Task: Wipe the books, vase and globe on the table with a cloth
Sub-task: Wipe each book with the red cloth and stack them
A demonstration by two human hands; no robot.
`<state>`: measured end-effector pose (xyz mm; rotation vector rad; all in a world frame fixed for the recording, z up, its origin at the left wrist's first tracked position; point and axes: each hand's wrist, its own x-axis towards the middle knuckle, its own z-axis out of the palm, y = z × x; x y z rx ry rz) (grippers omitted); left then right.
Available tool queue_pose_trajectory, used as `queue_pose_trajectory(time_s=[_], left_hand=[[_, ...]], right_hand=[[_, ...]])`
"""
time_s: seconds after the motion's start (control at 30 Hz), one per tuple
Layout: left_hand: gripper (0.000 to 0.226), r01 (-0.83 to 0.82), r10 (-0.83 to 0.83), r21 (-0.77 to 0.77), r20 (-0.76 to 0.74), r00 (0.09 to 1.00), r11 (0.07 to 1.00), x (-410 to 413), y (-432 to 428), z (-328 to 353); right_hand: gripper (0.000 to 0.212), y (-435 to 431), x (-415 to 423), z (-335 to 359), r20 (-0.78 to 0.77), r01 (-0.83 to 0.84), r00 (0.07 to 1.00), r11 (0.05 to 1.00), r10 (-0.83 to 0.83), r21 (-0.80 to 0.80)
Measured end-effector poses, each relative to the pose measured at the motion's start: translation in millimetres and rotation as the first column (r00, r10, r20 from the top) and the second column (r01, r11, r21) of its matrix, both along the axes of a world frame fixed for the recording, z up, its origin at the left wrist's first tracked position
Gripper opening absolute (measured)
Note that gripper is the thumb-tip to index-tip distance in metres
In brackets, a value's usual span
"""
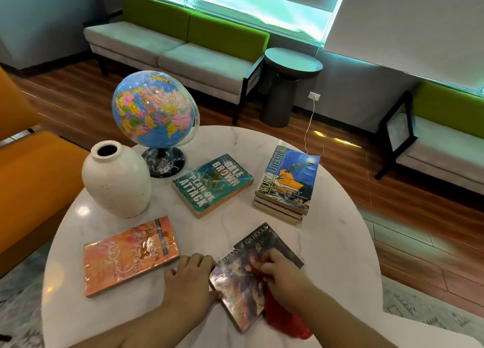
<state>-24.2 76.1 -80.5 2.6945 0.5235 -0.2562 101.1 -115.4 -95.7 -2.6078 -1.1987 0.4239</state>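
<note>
Red cloth (286, 321) bunched in right hand (284, 275), pressed on dark book (242, 271), left hand (191, 282) gripping its edge

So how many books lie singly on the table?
3: glossy orange paperback front-left, teal paperback centre, dark paperback front. Blue-topped book stack at right excluded; none appear hidden.
</note>
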Motion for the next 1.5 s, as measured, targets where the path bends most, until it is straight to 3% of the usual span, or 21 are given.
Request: queue_pose_trajectory(time_s=[0.07, 0.13, 0.23, 0.37, 0.5, 0.53, 0.67, 0.8, 0.87, 0.97, 1.1, 1.2, 1.27, 1.37, 1.5], left_hand=[[0.057, -0.008, 0.008, -0.009, 0.002, 1.0, 1.0, 0, 0, 0], [0.057, -0.022, 0.022, -0.019, 0.01, 1.0, 1.0, 0, 0, 0], [0.057, -0.039, 0.04, -0.035, 0.014, 0.999, 0.999, 0, 2, 0], [0.058, -0.042, 0.043, -0.046, 0.022, 0.999, 0.998, 0, 2, -1], [0.059, -0.033, 0.034, -0.032, 0.016, 0.999, 0.999, 0, 2, -1], [0.06, -0.034, 0.034, -0.03, 0.016, 0.999, 0.999, 0, 3, -1], [0.061, -0.03, 0.03, -0.033, 0.017, 0.999, 0.999, 0, 3, -2], [0.061, -0.024, 0.024, -0.032, 0.026, 0.999, 0.999, 0, 4, -3], [0.06, -0.024, 0.025, -0.024, 0.029, 0.999, 0.999, 1, 4, -3], [0.061, -0.019, 0.019, -0.009, 0.029, 0.999, 1.0, 1, 4, -1], [0.061, -0.022, 0.022, 0.0, 0.041, 0.999, 1.0, 1, 5, -3], [0.06, -0.019, 0.019, 0.007, 0.048, 0.999, 1.0, 1, 5, -3], [0.061, -0.022, 0.022, 0.012, 0.032, 0.999, 1.0, 2, 6, -5], [0.061, -0.029, 0.029, 0.025, 0.027, 0.999, 0.999, 3, 11, -6], [0.058, 0.037, -0.046, 0.095, 0.098, 0.994, 0.995, 4, 15, 0]], right_hand=[[0.012, 0, 3, 4, 0.053, 0.11, 0.993, 0.994, -0.11, 0.002], [0.012, 7, 1, 5, 0.088, 0.225, 0.97, 0.973, -0.228, 0.047], [0.014, 24, -18, -5, 0.131, 0.123, 0.983, 0.991, -0.129, 0.052], [0.028, 29, -29, -7, 0.019, -0.087, 0.996, 0.995, 0.086, 0.043], [0.019, 36, -18, -2, 0.048, 0.1, 0.993, 0.989, -0.105, 0.107], [0.023, 41, -21, 0, -0.025, 0.138, 0.99, 0.983, -0.136, 0.125], [0.036, 47, -32, 5, -0.134, -0.013, 0.991, 0.997, 0.024, 0.082], [0.034, 52, -16, 12, -0.13, 0.153, 0.982, 0.979, -0.136, 0.135], [0.033, 56, -23, 14, -0.11, 0.118, 0.989, 0.974, -0.098, 0.195], [0.039, 57, -42, 5, -0.133, -0.074, 0.987, 0.993, 0.086, 0.091], [0.037, 60, -24, 10, -0.094, 0.011, 0.995, 1.0, -0.012, -0.014], [0.043, 69, -30, 16, -0.046, -0.096, 0.995, 0.994, 0.093, -0.058], [0.041, 66, -38, 19, -0.103, -0.194, 0.977, 0.98, 0.188, -0.049], [0.034, 56, -26, 21, -0.165, -0.154, 0.976, 0.986, 0.142, -0.065], [0.043, 59, -29, 24, -0.083, -0.123, 0.99, 0.987, 0.115, -0.099]])
